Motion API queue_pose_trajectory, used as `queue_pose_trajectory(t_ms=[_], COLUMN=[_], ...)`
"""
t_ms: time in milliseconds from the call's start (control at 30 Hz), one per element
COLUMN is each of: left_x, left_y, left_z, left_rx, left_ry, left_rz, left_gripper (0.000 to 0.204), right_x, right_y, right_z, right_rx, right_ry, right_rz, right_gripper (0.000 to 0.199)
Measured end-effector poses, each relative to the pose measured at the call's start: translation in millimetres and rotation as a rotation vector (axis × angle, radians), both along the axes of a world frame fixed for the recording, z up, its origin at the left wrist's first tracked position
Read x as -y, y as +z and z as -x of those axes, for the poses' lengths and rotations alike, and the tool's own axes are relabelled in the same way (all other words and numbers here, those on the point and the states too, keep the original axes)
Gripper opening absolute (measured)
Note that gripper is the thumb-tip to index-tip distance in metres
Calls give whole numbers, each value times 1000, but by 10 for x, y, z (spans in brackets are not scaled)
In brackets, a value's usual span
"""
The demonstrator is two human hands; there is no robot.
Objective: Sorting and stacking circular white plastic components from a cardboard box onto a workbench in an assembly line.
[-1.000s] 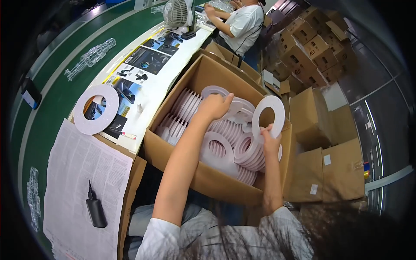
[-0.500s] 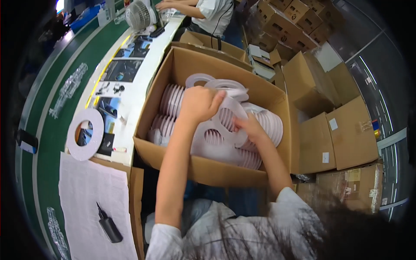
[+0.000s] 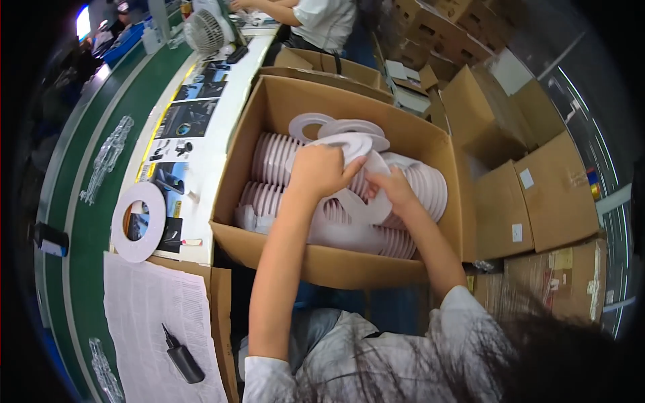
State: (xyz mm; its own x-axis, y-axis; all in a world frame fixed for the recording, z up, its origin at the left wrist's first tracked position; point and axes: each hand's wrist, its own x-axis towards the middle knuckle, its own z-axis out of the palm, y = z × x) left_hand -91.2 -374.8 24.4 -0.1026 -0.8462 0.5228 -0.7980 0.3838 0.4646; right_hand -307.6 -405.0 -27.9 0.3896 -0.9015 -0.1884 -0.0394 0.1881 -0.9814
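Observation:
A large open cardboard box [image 3: 322,265] in front of me is filled with rows of flat white rings [image 3: 269,159] standing on edge. Inside it, my left hand [image 3: 318,172] is closed on the edge of a white ring, thumb pointing right. Close beside it, my right hand [image 3: 392,190] pinches a white ring [image 3: 378,168] between thumb and fingers. The two hands' rings overlap, so whether they grip the same one is unclear. Loose rings [image 3: 359,126] lie flat behind my hands. A crumpled white wrapping sheet [image 3: 342,236] lies below them over the rows.
On the bench to the left are a single white ring [image 3: 123,235], a white sheet [image 3: 158,295] and a black nozzle bottle [image 3: 185,363]. A green conveyor [image 3: 84,262] runs beyond. Cardboard boxes [image 3: 557,195] stand at the right. A co-worker [image 3: 322,23] sits beyond a small fan [image 3: 203,32].
The ring between my hands has tilted, and its hole no longer faces me squarely. My left hand has turned slightly and dropped a little. The whole view has shifted slightly.

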Motion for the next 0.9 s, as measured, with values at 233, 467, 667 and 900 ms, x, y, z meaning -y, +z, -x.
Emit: queue_pose_trajectory(t_ms=[233, 467, 667, 900], left_x=[71, 129, 103, -48], left_y=[-115, -308, -471, -534], left_z=[-372, -260, -146, -250], left_rx=[-911, -1696, -1650, -1553], left_ry=[312, -409, -372, -110], left_rz=[-133, -832, -845, -570], left_gripper=[63, 93, 98, 101], right_x=[-143, 6, 33, 544], right_y=[240, -5, -213, 544], right_z=[71, -168, -301, -429], right_rx=[268, 181, 213, -194], right_ry=[-25, -281, -351, -263], right_rz=[123, 516, 259, 775], right_gripper=[16, 55, 74, 41])
